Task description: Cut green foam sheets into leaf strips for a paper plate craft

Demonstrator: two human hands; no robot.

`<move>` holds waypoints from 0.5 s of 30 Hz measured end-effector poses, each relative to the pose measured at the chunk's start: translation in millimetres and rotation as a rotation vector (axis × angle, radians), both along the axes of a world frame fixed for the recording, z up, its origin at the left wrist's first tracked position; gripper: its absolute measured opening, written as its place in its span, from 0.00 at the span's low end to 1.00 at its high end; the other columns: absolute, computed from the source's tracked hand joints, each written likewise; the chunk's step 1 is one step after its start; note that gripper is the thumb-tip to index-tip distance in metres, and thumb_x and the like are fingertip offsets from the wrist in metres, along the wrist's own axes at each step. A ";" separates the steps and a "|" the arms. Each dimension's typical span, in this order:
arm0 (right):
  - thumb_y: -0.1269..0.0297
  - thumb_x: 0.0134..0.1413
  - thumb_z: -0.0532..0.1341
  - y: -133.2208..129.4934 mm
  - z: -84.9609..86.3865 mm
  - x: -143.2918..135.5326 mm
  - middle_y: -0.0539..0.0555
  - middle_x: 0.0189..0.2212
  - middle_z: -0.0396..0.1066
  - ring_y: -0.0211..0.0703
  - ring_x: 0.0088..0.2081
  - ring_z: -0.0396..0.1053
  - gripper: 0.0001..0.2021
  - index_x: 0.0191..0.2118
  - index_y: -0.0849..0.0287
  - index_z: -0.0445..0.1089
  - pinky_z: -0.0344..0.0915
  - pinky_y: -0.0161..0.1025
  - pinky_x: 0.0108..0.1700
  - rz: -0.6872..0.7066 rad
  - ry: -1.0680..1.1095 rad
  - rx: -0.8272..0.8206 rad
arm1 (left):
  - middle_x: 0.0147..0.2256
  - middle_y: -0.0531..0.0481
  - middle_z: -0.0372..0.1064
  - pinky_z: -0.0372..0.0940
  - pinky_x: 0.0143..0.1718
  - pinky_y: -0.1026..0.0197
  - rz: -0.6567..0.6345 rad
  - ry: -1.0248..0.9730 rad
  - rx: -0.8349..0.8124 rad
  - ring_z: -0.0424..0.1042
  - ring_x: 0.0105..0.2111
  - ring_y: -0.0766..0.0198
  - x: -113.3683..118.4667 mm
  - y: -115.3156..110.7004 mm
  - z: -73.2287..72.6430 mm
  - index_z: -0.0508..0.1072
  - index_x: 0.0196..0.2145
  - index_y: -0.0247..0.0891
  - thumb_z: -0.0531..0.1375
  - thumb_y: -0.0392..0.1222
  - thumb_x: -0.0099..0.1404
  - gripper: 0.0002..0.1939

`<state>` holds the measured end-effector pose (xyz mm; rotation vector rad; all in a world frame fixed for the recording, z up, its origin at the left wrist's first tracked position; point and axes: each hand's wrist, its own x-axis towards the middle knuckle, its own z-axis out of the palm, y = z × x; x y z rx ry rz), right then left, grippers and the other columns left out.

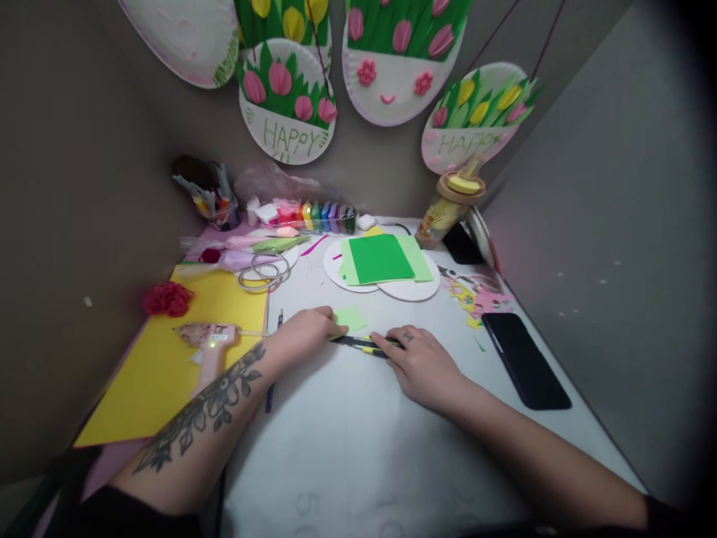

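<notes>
A small light green paper piece point(349, 319) is pinched at its left edge by my left hand point(314, 330), whose fingers are pressed together. Just in front of the paper lie black-and-yellow scissors point(358, 343), their blades pointing left toward my left fingertips. My right hand point(419, 362) is closed on the handles, palm down and low over the white table point(347, 448). Behind both hands, dark green and light green sheets point(381, 258) rest on two white paper plates point(411, 290).
On the left are a glue gun point(216, 336) on yellow paper point(140, 373), a pen point(269, 396) and metal rings point(263, 272). A black phone point(526, 361), paper scraps point(482, 296) and a tumbler point(448, 209) are on the right. Decorated plates point(288, 104) hang behind.
</notes>
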<state>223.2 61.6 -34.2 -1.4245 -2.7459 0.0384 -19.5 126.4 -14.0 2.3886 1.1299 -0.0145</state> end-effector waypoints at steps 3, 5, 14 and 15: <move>0.74 0.55 0.55 -2.5 -1.4 -7.5 0.62 0.44 0.71 0.50 0.42 0.65 0.24 0.58 0.59 0.65 0.60 0.44 0.42 0.017 0.017 -0.004 | 0.33 0.48 0.66 0.55 0.33 0.62 -0.030 0.000 0.015 0.66 0.31 0.63 -1.1 -0.1 -1.5 0.77 0.45 0.44 0.47 0.43 0.68 0.19; 0.74 0.55 0.55 -3.3 -0.8 -10.5 0.62 0.44 0.71 0.51 0.43 0.65 0.24 0.58 0.59 0.65 0.60 0.45 0.42 0.023 0.031 -0.015 | 0.33 0.48 0.66 0.56 0.33 0.63 -0.044 -0.011 0.030 0.66 0.31 0.63 -2.9 0.9 -3.7 0.77 0.45 0.45 0.47 0.43 0.68 0.19; 0.73 0.58 0.53 3.1 12.1 16.5 0.58 0.43 0.70 0.46 0.46 0.63 0.22 0.58 0.53 0.64 0.60 0.47 0.48 0.319 0.273 -0.156 | 0.36 0.46 0.70 0.62 0.40 0.61 0.130 -0.048 0.026 0.70 0.36 0.61 4.9 -2.9 -1.1 0.74 0.36 0.37 0.53 0.39 0.63 0.10; 0.73 0.57 0.53 3.0 12.9 18.8 0.58 0.44 0.70 0.46 0.46 0.63 0.23 0.58 0.53 0.63 0.60 0.48 0.49 0.335 0.283 -0.169 | 0.37 0.45 0.69 0.62 0.37 0.60 0.149 0.012 0.047 0.70 0.35 0.59 8.1 -6.1 -0.4 0.73 0.36 0.37 0.55 0.41 0.62 0.09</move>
